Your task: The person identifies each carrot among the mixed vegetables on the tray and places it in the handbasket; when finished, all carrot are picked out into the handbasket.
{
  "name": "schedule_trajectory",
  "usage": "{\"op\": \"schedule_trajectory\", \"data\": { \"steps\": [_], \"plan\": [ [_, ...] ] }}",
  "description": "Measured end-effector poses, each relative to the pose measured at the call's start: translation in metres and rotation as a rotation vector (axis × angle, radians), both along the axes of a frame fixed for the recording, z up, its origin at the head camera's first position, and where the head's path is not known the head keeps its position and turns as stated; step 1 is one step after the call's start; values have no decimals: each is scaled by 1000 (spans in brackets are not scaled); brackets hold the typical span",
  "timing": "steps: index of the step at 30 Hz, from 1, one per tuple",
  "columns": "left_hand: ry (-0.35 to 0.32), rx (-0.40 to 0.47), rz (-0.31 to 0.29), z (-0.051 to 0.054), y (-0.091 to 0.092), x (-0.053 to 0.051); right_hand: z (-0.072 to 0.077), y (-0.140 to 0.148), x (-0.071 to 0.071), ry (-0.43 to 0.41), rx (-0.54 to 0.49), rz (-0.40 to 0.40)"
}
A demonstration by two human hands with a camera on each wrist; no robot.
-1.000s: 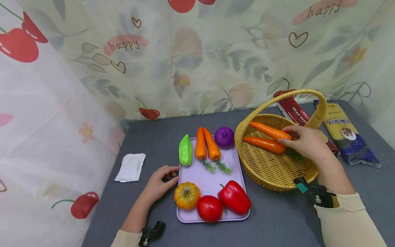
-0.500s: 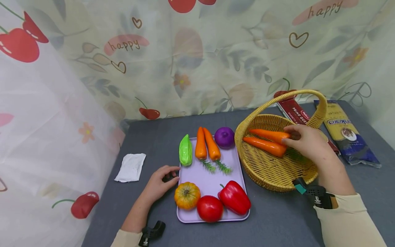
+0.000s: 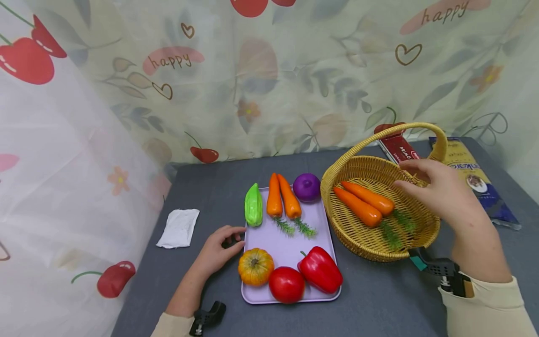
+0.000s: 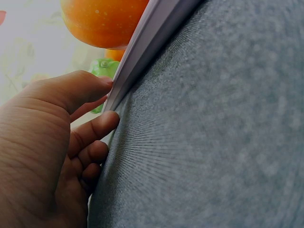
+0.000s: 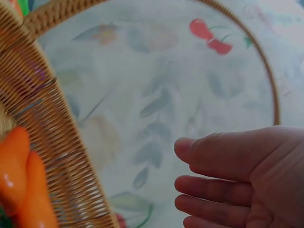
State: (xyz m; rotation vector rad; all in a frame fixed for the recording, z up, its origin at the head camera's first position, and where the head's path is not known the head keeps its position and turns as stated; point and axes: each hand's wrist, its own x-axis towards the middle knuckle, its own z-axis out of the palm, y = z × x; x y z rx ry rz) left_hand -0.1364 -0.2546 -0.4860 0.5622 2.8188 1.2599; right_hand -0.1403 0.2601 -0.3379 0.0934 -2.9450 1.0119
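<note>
Two orange carrots [image 3: 363, 206] with green tops lie side by side in a yellow wicker basket [image 3: 379, 250]. My right hand [image 3: 446, 192] is above the basket's right side, apart from the carrots, with nothing between thumb and fingers. In the right wrist view its fingers [image 5: 213, 190] are extended beside the basket wall. My left hand [image 3: 216, 250] rests on the table at the left edge of a lilac tray [image 3: 278, 248]. Its loosely bent fingers and thumb [image 4: 90, 88] are at the tray's rim and grip nothing that I can see.
On the tray are a green vegetable [image 3: 253, 206], two more carrots [image 3: 281, 196], a purple onion-like ball [image 3: 307, 187], a small pumpkin [image 3: 255, 267], a tomato [image 3: 287, 284] and a red bell pepper [image 3: 320, 269]. Pasta packs [image 3: 484, 185] lie behind the basket; a white packet [image 3: 178, 228] lies left.
The upper carrot was lowered beside the other in the basket, and my right hand let go of it. That hand then rose away to the right. My left hand stayed still.
</note>
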Motion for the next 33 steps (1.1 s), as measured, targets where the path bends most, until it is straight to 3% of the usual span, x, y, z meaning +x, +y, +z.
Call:
{"op": "schedule_trajectory", "data": {
  "steps": [7, 12, 16, 20, 23, 28, 33],
  "plan": [
    [-17, -3, 9, 1, 0, 1, 23, -16, 24, 154, 29, -48],
    [-30, -5, 20, 1, 0, 2, 37, -30, 46, 362, 22, -31],
    [-35, -12, 18, 2, 1, 1, 47, -42, 66, 533, -15, 10],
    [-39, -6, 16, 3, 1, 0, 58, -59, 78, 628, -57, 68],
    [-41, -4, 14, 5, 2, -1, 63, -74, 80, 688, -106, 143],
    [-43, -10, 12, 4, 1, -1, 65, -103, 79, 699, -166, 270],
    [-33, 2, 20, 0, 2, 0, 59, -137, 76, 596, -184, 311]
  ]
}}
